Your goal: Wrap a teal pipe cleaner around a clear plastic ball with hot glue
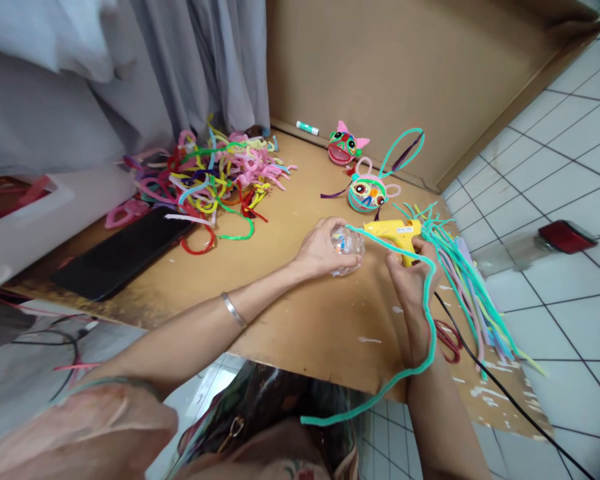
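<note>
Near the left end of the surface (275, 313), a flat black slab (123, 257) lies slantwise, reaching toward the near edge. Just beyond it, a tangled heap of fuzzy stems (230, 167), pink, yellow, red, green and blue, spreads to the far left corner. A small green-and-white tube (307, 127) lies along the far edge.

Midway between the near and far edges, the left hand (323, 250) curls its fingers and thumb around a clear ball (347, 261) with coloured bits showing through. Toward the far edge stand two decorated faces: the pink-eared one (344, 148) and, nearer and to its right, the loop-eared one (367, 195), with a teal loop rising behind it.

A long teal stem (434, 327) has one end at the top of the ball; it runs rightward, drapes over the right wrist and curves back past the near edge. The right hand (410, 280) is closed around the handle of a yellow glue gun (387, 230), whose nozzle points left, near the ball.

Right of that wrist lie red-handled scissors (449, 341). A loose bundle of pastel stems (463, 287) stretches along the right edge, and a black cord (505, 393) runs across the near right corner.
</note>
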The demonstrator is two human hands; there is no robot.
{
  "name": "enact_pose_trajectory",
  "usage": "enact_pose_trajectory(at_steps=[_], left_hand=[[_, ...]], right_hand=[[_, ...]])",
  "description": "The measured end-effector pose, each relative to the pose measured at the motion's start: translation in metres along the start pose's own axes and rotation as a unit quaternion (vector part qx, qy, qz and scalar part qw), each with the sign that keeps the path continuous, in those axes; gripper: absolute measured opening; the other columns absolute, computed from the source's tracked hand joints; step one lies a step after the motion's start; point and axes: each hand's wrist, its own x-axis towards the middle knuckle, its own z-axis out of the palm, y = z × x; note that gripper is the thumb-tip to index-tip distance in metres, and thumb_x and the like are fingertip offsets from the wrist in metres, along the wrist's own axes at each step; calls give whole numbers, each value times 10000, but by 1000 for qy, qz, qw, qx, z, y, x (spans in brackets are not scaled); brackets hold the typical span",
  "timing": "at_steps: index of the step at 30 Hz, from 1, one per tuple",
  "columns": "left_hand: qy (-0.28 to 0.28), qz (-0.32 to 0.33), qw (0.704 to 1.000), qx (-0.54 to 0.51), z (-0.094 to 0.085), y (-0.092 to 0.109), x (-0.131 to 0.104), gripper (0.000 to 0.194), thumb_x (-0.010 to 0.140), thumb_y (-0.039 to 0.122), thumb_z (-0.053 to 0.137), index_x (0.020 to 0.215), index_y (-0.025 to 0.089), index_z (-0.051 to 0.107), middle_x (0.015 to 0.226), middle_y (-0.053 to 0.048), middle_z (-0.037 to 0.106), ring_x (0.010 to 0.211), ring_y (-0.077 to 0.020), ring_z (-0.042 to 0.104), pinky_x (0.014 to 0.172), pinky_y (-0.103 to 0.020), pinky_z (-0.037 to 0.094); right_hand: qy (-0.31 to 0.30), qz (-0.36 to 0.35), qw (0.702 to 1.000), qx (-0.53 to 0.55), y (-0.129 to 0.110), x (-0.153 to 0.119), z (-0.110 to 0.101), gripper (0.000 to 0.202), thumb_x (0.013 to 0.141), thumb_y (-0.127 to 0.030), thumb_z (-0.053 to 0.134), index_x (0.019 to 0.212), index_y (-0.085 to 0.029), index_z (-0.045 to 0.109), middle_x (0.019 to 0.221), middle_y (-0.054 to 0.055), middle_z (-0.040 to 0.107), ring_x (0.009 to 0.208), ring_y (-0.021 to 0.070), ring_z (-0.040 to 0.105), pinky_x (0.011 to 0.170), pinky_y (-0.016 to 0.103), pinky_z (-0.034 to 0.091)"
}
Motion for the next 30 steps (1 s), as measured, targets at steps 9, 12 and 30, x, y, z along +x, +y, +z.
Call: enact_pose_trajectory(at_steps=[9, 12, 30], left_hand=[[0, 4, 1000, 0, -1, 2, 0, 680, 533, 282, 871, 1154, 194, 609, 1245, -93, 633, 1153, -261, 619, 1029, -407, 496], [-2, 1, 1000, 1, -1, 3, -1, 690, 527, 289, 878, 1153, 188, 608, 1251, -94, 630, 1144, -257, 623, 1023, -400, 500], [-5, -3, 1000, 10, -2, 5, -1, 690, 523, 295, 869, 1156, 197, 612, 1224, -79, 632, 1118, -254, 622, 1003, -396, 510]], right_hand=[[-1, -3, 1000, 25, 6, 5, -3, 425, 656, -401, 669, 1016, -177, 671, 913, 64, 726, 801, 235, 677, 768, 372, 544], [-10, -11, 999, 30, 5, 6, -6, 413, 660, -390, 674, 1007, -167, 681, 950, 84, 732, 820, 243, 689, 802, 388, 557], [-17, -21, 998, 60, -1, 7, -14, 382, 630, -306, 685, 984, -165, 705, 879, 69, 743, 740, 235, 681, 741, 352, 564]])
